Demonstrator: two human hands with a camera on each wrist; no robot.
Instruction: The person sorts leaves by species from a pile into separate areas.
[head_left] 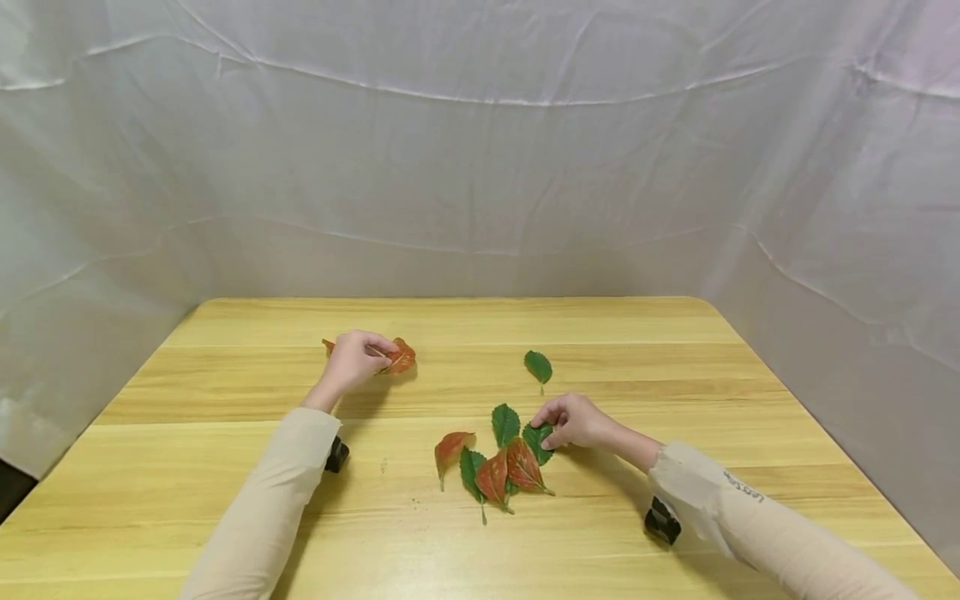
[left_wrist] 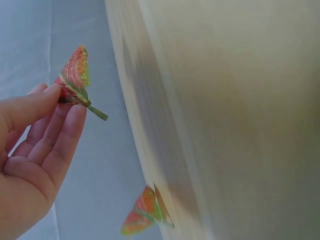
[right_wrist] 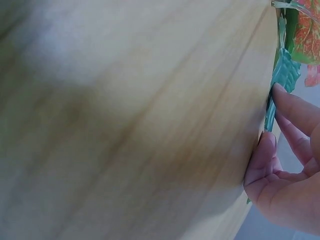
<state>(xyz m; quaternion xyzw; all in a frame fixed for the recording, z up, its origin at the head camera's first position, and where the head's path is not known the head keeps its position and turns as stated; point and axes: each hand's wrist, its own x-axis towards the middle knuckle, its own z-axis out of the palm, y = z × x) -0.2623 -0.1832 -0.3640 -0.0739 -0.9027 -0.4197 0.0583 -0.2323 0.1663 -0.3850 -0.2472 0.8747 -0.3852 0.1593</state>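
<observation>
My left hand [head_left: 356, 357] pinches a red leaf [head_left: 401, 357] between thumb and fingers over the left part of the table. In the left wrist view that red leaf [left_wrist: 75, 75] is held off the surface, its short green stem pointing down. Another red leaf [left_wrist: 145, 212] lies below, mostly behind the hand in the head view. My right hand [head_left: 576, 419] has its thumb and fingertips on a green leaf [head_left: 536, 438] at the right edge of a loose pile. In the right wrist view this green leaf [right_wrist: 286, 72] sits between thumb and fingers, close to the tabletop.
In the pile, red leaves [head_left: 492, 477] overlap green leaves [head_left: 471, 471]; another green leaf [head_left: 506, 423] lies behind them. One red leaf [head_left: 452, 452] lies at the pile's left. A single green leaf [head_left: 538, 366] lies farther back on the wooden table [head_left: 637, 350]. White sheeting [head_left: 465, 167] surrounds the table.
</observation>
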